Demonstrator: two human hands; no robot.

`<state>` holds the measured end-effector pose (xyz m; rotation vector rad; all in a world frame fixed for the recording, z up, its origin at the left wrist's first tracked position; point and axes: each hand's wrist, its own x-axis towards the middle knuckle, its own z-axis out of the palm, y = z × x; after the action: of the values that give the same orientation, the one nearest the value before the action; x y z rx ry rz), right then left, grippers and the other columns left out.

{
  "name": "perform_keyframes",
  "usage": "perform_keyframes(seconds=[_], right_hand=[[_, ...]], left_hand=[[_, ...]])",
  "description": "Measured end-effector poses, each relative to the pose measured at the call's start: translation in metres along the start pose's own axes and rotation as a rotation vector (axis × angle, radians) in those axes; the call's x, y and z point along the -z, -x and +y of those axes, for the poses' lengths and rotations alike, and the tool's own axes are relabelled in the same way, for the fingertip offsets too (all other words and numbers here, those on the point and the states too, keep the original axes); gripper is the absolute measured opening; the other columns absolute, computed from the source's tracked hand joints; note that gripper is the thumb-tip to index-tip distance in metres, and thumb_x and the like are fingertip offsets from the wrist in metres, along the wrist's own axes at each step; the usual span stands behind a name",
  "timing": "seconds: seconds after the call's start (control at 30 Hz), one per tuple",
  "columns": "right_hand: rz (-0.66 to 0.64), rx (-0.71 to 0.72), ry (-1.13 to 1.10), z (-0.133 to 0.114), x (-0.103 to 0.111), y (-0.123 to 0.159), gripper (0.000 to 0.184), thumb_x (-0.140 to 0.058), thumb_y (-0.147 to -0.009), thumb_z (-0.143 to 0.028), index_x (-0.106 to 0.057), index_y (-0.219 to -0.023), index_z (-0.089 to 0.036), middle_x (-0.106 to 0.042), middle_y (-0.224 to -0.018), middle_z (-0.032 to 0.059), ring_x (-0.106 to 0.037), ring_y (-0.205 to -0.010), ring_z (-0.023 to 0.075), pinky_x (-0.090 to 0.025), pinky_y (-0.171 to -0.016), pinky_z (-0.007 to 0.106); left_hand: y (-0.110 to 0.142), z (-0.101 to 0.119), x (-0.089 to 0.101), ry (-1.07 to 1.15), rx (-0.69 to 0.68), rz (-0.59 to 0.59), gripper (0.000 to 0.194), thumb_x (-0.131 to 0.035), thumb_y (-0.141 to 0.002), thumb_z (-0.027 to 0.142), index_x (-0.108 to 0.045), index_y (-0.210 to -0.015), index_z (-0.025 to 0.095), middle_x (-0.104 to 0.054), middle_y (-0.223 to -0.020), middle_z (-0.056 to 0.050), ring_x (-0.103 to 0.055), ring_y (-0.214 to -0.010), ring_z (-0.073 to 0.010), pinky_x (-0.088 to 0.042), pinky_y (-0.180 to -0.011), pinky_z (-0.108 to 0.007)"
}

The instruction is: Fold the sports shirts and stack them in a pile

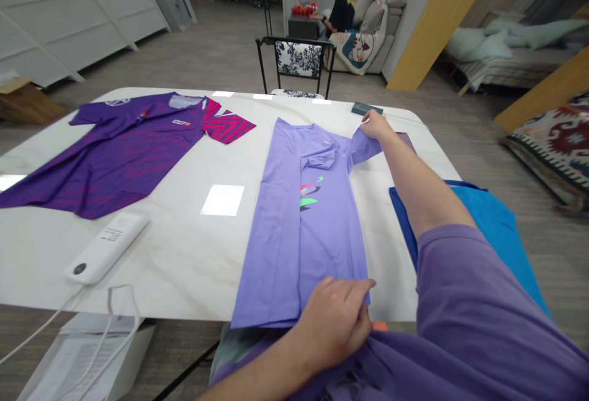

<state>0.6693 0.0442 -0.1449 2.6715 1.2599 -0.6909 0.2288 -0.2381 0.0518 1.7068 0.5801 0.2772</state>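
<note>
A lavender T-shirt (299, 223) lies lengthwise on the white table (193, 254), its left side folded in. My right hand (376, 125) reaches far across and pinches the shirt's right sleeve at the table's far side. My left hand (335, 321) is closed on the shirt's near right hem corner at the table's front edge.
A purple and pink jersey (119, 149) is spread at the left. A white power bank (107, 248) with cables sits near the front left. A blue garment (478, 223) lies at the right edge. A dark small object (367, 108) rests at the far edge. A chair (297, 61) and a seated person (338, 5) are beyond.
</note>
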Motion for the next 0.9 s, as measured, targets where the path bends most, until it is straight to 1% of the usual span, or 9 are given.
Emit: perform_keyframes(seconds=[0.13, 0.27, 0.4, 0.5, 0.6, 0.67, 0.73, 0.8, 0.9], right_hand=[[-0.018, 0.068, 0.000, -0.062, -0.003, -0.030, 0.029, -0.076, -0.093, -0.020, -0.078, -0.121, -0.014, -0.077, -0.127, 0.0181, -0.071, -0.129, 0.0369, -0.056, -0.122, 0.057], [-0.122, 0.121, 0.033, -0.141, -0.026, -0.043, 0.031, -0.072, -0.102, -0.019, -0.078, -0.128, -0.003, -0.075, -0.139, 0.0229, -0.068, -0.143, 0.0347, -0.047, -0.130, 0.053], [-0.225, 0.135, 0.009, -0.216, -0.073, -0.040, 0.034, -0.079, -0.104, -0.023, -0.078, -0.129, 0.000, -0.075, -0.138, 0.0223, -0.064, -0.150, 0.0373, -0.045, -0.133, 0.057], [-0.347, 0.110, -0.136, -0.255, -0.110, -0.033, 0.055, -0.084, -0.105, -0.039, -0.068, -0.142, -0.002, -0.074, -0.136, 0.0206, -0.076, -0.130, 0.0350, -0.062, -0.116, 0.062], [-0.368, 0.085, -0.374, -0.265, -0.130, -0.029, 0.061, -0.078, -0.110, -0.048, -0.058, -0.151, -0.008, -0.071, -0.139, 0.0187, -0.080, -0.104, 0.0240, -0.072, -0.099, 0.054], [-0.275, 0.116, -0.384, -0.256, -0.130, -0.025, 0.051, -0.075, -0.112, -0.046, -0.062, -0.146, -0.010, -0.074, -0.131, 0.0170, -0.078, -0.102, 0.0233, -0.070, -0.102, 0.053], [-0.256, 0.159, -0.222, -0.239, -0.122, -0.019, 0.044, -0.078, -0.110, -0.048, -0.072, -0.131, -0.010, -0.078, -0.114, 0.0158, -0.077, -0.103, 0.0275, -0.067, -0.106, 0.055], [-0.379, 0.165, -0.047, -0.220, -0.113, -0.007, 0.045, -0.084, -0.103, -0.056, -0.078, -0.111, -0.012, -0.079, -0.100, 0.0150, -0.077, -0.100, 0.0310, -0.066, -0.104, 0.055], [-0.525, 0.242, 0.109, -0.197, -0.109, 0.021, 0.045, -0.092, -0.092, -0.059, -0.079, -0.095, -0.016, -0.079, -0.093, 0.0124, -0.076, -0.099, 0.0296, -0.063, -0.104, 0.048]], left_hand=[[0.018, -0.008, 0.048, 0.120, -0.050, 0.184, 0.041, -0.060, -0.098, 0.011, -0.068, -0.136, 0.024, -0.081, -0.097, -0.005, -0.077, -0.082, -0.0244, -0.055, -0.071, -0.043], [0.047, -0.026, 0.083, 0.133, -0.031, 0.302, 0.038, -0.058, -0.098, 0.007, -0.069, -0.128, 0.027, -0.076, -0.085, -0.001, -0.071, -0.070, -0.0206, -0.052, -0.063, -0.040], [0.081, -0.049, 0.092, 0.131, 0.114, 0.317, 0.040, -0.061, -0.100, 0.012, -0.070, -0.131, 0.035, -0.081, -0.091, -0.001, -0.076, -0.075, -0.0223, -0.062, -0.068, -0.044], [0.106, -0.067, 0.091, 0.147, 0.232, 0.268, 0.048, -0.063, -0.100, 0.019, -0.070, -0.142, 0.042, -0.084, -0.100, -0.002, -0.080, -0.083, -0.0254, -0.068, -0.076, -0.049], [0.124, -0.079, 0.094, 0.062, 0.293, 0.142, 0.055, -0.065, -0.100, 0.025, -0.067, -0.153, 0.038, -0.078, -0.083, -0.003, -0.076, -0.072, -0.0278, -0.066, -0.069, -0.049], [0.128, -0.084, 0.099, -0.024, 0.297, 0.085, 0.047, -0.069, -0.100, 0.033, -0.071, -0.147, 0.034, -0.074, -0.076, -0.002, -0.073, -0.066, -0.0281, -0.062, -0.064, -0.048], [0.124, -0.088, 0.104, -0.093, 0.291, 0.097, 0.029, -0.069, -0.103, 0.037, -0.076, -0.131, 0.031, -0.076, -0.082, -0.004, -0.074, -0.072, -0.0283, -0.060, -0.068, -0.048], [0.114, -0.090, 0.106, -0.155, 0.299, 0.136, 0.018, -0.066, -0.107, 0.037, -0.076, -0.121, 0.029, -0.078, -0.094, -0.007, -0.076, -0.083, -0.0295, -0.061, -0.077, -0.050], [0.099, -0.095, 0.104, -0.245, 0.314, 0.136, 0.021, -0.069, -0.108, 0.035, -0.076, -0.125, 0.026, -0.078, -0.112, -0.010, -0.075, -0.101, -0.0321, -0.060, -0.088, -0.052]])
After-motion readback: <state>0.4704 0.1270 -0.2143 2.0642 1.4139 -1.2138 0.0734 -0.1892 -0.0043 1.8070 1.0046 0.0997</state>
